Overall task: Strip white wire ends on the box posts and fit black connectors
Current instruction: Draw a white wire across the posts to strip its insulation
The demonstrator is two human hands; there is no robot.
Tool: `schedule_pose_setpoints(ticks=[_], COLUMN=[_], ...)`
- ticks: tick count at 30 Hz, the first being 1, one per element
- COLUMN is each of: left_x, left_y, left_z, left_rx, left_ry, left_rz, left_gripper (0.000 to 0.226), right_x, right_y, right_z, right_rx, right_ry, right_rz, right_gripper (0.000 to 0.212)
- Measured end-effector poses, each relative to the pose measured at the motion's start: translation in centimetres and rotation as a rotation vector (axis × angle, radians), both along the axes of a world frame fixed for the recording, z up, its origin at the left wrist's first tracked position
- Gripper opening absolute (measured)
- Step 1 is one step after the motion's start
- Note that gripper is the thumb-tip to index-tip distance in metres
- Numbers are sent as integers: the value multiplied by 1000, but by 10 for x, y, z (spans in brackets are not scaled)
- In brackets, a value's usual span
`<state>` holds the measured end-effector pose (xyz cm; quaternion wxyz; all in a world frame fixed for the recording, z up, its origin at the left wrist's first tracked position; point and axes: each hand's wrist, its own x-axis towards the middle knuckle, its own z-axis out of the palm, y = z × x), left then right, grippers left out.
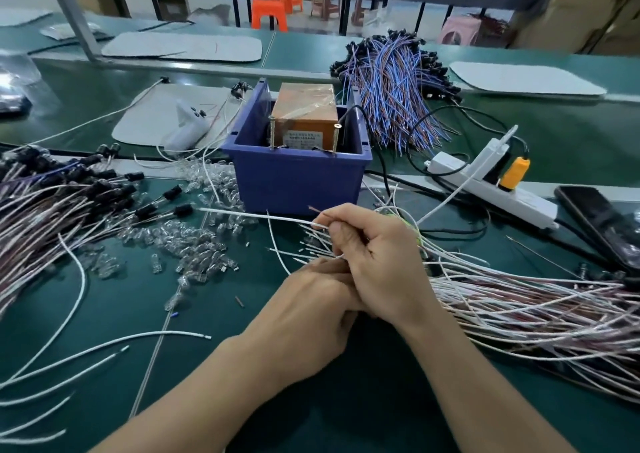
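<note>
One white wire [256, 215] juts left from the pinching right hand [377, 262].

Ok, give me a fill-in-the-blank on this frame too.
1. The right hand pinches a wire coloured ___.
2. The box sits in a bin coloured ___.
3. The plug in the power strip is ___.
Answers: white; blue; orange.

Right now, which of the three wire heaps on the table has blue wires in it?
The far heap, behind the blue bin. The left heap and the right heap are mostly white and reddish.
</note>
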<state>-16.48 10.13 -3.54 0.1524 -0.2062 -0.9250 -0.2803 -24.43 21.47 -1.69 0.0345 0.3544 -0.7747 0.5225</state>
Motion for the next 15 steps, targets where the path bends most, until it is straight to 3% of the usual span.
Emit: schedule_pose_setpoints(ticks=[5,8,11,15], left_x=[9,16,12,-1], left_y=[-9,-27,-49,-73], left_z=[8,24,35,26], left_rx=[142,250,202,34], left_ry=[145,341,571,559], left_rz=[89,339,663,912], left_gripper=[5,26,31,18], right_x=[-1,-2,-2,-2], right_y=[1,2,2,1], right_z=[-2,-3,-3,-5], right_rx=[-2,-15,-6,17], right_ry=[-44,-60,-65,-71], right_rz=[-24,-26,-36,-54], right_gripper=[19,21,24,22])
